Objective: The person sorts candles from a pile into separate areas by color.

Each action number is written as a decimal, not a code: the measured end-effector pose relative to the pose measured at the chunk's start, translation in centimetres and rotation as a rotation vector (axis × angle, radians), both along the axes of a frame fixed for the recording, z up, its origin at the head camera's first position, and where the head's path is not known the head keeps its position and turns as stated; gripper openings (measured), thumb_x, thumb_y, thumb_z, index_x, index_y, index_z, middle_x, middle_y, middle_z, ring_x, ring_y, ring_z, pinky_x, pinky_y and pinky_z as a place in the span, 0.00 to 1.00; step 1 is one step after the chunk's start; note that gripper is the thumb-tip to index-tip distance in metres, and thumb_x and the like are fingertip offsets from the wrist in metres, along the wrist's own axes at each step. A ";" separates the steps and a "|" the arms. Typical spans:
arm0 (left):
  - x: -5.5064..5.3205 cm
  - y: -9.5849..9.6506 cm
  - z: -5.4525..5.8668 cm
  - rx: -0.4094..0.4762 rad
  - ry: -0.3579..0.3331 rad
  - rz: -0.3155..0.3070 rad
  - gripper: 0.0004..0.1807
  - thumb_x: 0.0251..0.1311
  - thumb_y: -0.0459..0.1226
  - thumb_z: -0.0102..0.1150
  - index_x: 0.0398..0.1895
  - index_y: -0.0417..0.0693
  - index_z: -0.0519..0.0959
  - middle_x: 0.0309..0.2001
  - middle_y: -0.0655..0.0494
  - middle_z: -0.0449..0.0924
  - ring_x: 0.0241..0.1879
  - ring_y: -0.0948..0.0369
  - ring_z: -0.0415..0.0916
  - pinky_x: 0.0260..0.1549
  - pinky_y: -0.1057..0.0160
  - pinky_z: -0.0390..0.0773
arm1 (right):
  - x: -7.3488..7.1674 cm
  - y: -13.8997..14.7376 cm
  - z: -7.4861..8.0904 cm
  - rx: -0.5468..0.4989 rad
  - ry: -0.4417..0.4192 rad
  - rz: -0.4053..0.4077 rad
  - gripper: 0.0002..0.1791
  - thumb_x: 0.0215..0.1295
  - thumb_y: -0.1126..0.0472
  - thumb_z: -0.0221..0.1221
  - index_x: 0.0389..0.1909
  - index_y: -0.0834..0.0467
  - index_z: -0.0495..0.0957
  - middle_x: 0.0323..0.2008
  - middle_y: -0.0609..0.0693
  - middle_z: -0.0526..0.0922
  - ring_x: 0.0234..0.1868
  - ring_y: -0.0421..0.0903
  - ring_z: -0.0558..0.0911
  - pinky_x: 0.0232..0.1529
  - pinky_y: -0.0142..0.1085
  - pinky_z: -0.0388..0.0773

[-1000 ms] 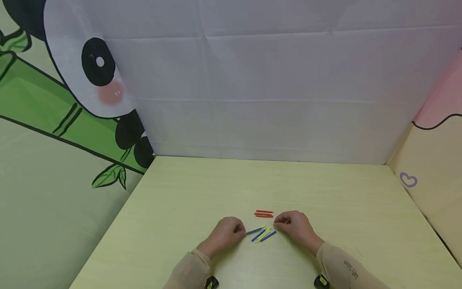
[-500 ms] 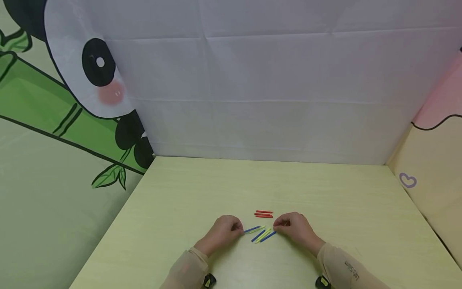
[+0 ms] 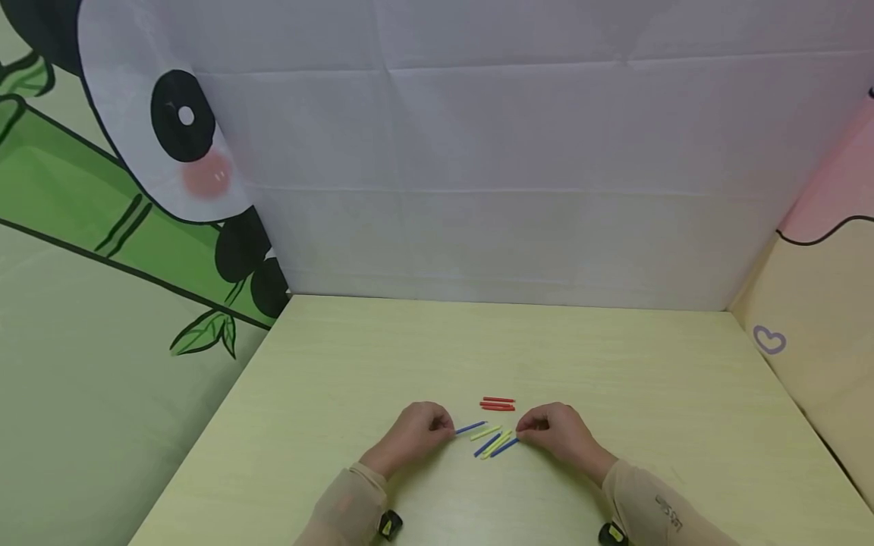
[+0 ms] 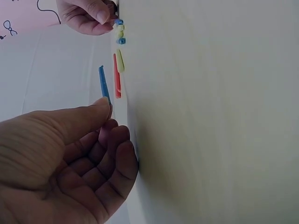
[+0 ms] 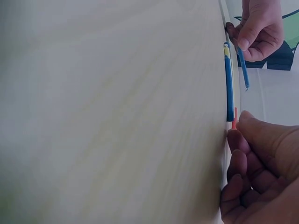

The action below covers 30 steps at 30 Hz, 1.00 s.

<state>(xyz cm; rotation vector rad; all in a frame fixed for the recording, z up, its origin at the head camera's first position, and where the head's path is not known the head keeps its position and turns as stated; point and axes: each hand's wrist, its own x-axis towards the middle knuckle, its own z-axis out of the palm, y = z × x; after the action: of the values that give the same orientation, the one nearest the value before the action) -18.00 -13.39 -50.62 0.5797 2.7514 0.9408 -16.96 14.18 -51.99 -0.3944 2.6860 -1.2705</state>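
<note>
My left hand (image 3: 415,436) pinches one end of a slim blue stick (image 3: 470,428) between thumb and fingertip. In the left wrist view the same blue stick (image 4: 103,84) points away from the thumb, its far end free. A yellow stick (image 3: 485,433) lies just right of it. Two more blue sticks, with a yellow pair (image 3: 496,445) between them, lie slanted side by side. My right hand (image 3: 563,436) has loosely curled fingers, its tips right at the end of the rightmost blue stick (image 5: 229,88). A gap shows between its thumb and forefinger.
Three red sticks (image 3: 498,408) lie in a row behind the others. The pale wooden table (image 3: 369,349) meets a white cloth wall (image 3: 478,189) at the back. Printed panels stand left and right.
My left hand has moved left and slightly back, drawing the blue stick away from the yellow stick beside it. My right hand's fingertips have come down closer to the rightmost blue stick.
</note>
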 end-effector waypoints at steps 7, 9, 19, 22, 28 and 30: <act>-0.3 -0.6 0.1 0.002 0.000 -0.011 0.05 0.60 0.35 0.65 0.27 0.51 0.82 0.26 0.65 0.75 0.28 0.67 0.69 0.31 0.66 0.71 | 0.0 0.0 0.1 -0.012 0.008 0.020 0.02 0.55 0.62 0.70 0.30 0.53 0.86 0.27 0.40 0.82 0.30 0.41 0.74 0.34 0.32 0.71; -0.5 -0.7 0.1 -0.004 0.007 -0.014 0.05 0.59 0.35 0.65 0.27 0.51 0.81 0.26 0.66 0.75 0.28 0.67 0.69 0.31 0.66 0.71 | 0.0 0.0 0.1 -0.011 0.013 0.024 0.02 0.56 0.62 0.70 0.30 0.53 0.86 0.27 0.40 0.82 0.30 0.41 0.74 0.34 0.32 0.71; -1.1 -1.5 0.1 -0.025 0.029 -0.045 0.05 0.59 0.34 0.66 0.26 0.50 0.82 0.26 0.65 0.76 0.28 0.67 0.69 0.31 0.66 0.71 | 0.0 0.0 -0.1 -0.009 0.030 0.039 0.03 0.56 0.63 0.69 0.31 0.53 0.86 0.28 0.40 0.83 0.30 0.40 0.75 0.33 0.31 0.72; -1.4 -1.8 0.1 -0.046 0.032 -0.057 0.05 0.59 0.35 0.66 0.26 0.50 0.82 0.26 0.65 0.76 0.28 0.67 0.69 0.31 0.66 0.72 | 0.0 0.0 -0.1 -0.011 0.031 0.041 0.03 0.56 0.63 0.69 0.31 0.53 0.86 0.28 0.40 0.83 0.30 0.41 0.75 0.33 0.31 0.72; -1.9 -2.1 0.1 -0.070 0.053 -0.086 0.06 0.59 0.34 0.66 0.25 0.50 0.81 0.25 0.65 0.76 0.28 0.67 0.69 0.32 0.65 0.71 | 0.0 0.0 -0.1 -0.009 0.033 0.039 0.03 0.55 0.63 0.70 0.30 0.54 0.86 0.28 0.40 0.82 0.30 0.41 0.74 0.32 0.31 0.71; -2.0 -2.2 0.1 -0.074 0.056 -0.095 0.06 0.59 0.33 0.66 0.25 0.50 0.81 0.26 0.64 0.76 0.29 0.66 0.69 0.33 0.64 0.71 | 0.0 0.0 0.0 -0.008 0.033 0.040 0.03 0.55 0.64 0.70 0.30 0.54 0.86 0.27 0.40 0.82 0.29 0.41 0.74 0.32 0.31 0.71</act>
<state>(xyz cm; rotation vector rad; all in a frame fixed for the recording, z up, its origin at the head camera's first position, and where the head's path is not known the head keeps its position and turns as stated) -20.01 -15.60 -50.56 0.7264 2.7663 0.8096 -16.92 14.16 -52.01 -0.4720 2.6864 -1.2749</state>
